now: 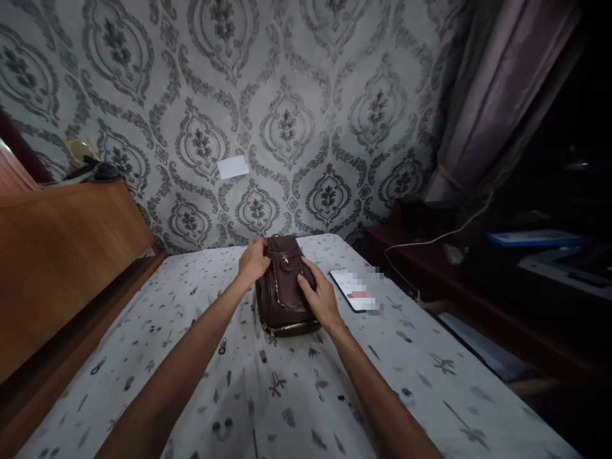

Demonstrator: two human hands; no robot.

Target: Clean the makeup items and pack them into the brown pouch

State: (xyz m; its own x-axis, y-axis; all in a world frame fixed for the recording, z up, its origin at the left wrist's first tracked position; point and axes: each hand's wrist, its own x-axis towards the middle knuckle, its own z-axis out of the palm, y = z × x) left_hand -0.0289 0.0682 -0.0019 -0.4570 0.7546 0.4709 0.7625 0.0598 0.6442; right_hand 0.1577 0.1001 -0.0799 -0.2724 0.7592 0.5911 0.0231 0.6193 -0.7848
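A small brown leather backpack [289, 290] lies on the patterned bedsheet, its front pocket facing up. A round clasp sits on its flap, and a gold zip runs along the end nearest me. My left hand [254, 260] is closed at the bag's upper left edge, the fingers bent over its side and partly hidden. On the right side, my right hand [323, 298] grips the bag, thumb on the front and index finger stretched along the edge. To the right of that hand lies a phone [352, 290] with its screen lit and partly blurred.
The bed [201, 382] carries a white sheet with small prints. A wooden headboard [71, 248] stands at left, with dark items on top. At right, a dark red shelf [444, 274] holds a white cable [440, 237] and a blue-edged object [538, 238]. Patterned wallpaper covers the wall behind.
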